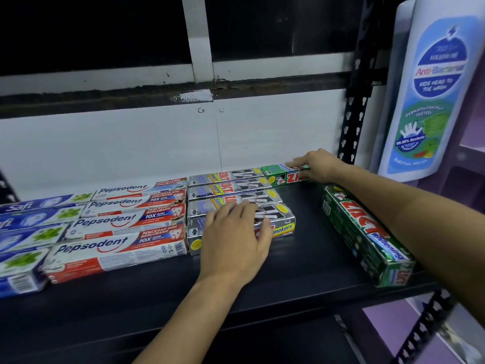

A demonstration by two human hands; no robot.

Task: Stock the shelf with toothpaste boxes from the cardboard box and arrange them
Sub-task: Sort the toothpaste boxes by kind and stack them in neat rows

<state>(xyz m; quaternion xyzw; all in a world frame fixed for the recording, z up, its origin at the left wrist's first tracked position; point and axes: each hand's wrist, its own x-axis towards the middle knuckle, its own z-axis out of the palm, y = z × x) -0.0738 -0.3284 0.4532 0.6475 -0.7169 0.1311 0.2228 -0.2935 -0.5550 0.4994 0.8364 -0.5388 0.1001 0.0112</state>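
Observation:
On the dark shelf (301,274) lie rows of toothpaste boxes: blue ones (31,232) at the far left, then red-and-white Pepsodent boxes (123,232), then silver smokers' boxes (236,190). My left hand (233,245) rests with spread fingers on the front silver box (280,224). At the back of the shelf my right hand (315,166) holds a green box (283,174) by its right end, with fingers over its top. A second green box (367,237) lies at an angle under my right forearm, near the shelf's right front edge.
A white back panel (157,143) closes the shelf behind the boxes. A black perforated upright (351,122) stands at the right, with a large blue-and-white wash bottle sign (430,85) beside it. Bare shelf surface lies between the silver boxes and the angled green box.

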